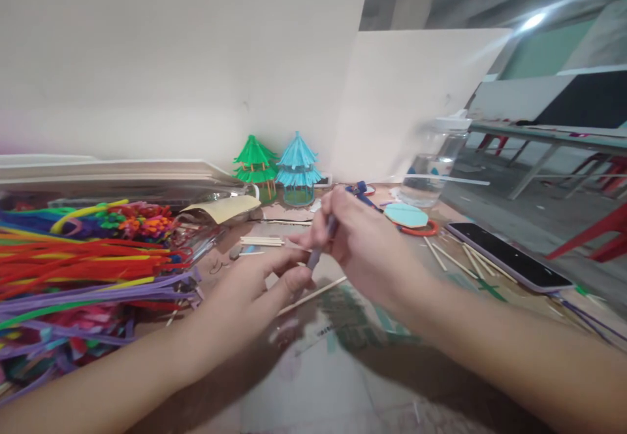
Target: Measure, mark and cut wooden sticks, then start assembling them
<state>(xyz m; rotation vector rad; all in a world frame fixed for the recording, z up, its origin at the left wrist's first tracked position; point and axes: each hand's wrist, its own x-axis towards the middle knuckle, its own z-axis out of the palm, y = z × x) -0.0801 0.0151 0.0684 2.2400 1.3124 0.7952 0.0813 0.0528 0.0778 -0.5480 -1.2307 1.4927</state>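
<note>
My right hand [360, 241] is closed around a slim grey-purple pen-like tool [323, 246], tip pointing down toward my left hand. Fingers pinched together, my left hand [262, 280] presses on the table at the tool's tip and holds a thin wooden stick [313, 295]. The stick lies slanting to the right from under my left fingers. The frame is blurred, so the exact contact is unclear.
A heap of coloured pipe cleaners [83, 264] fills the left. Green [255, 163] and blue [298, 169] small stick pagodas stand by the wall. A clear bottle [434, 166], a teal disc on a red ring [409, 218], loose sticks [458, 261] and a phone [507, 257] lie right.
</note>
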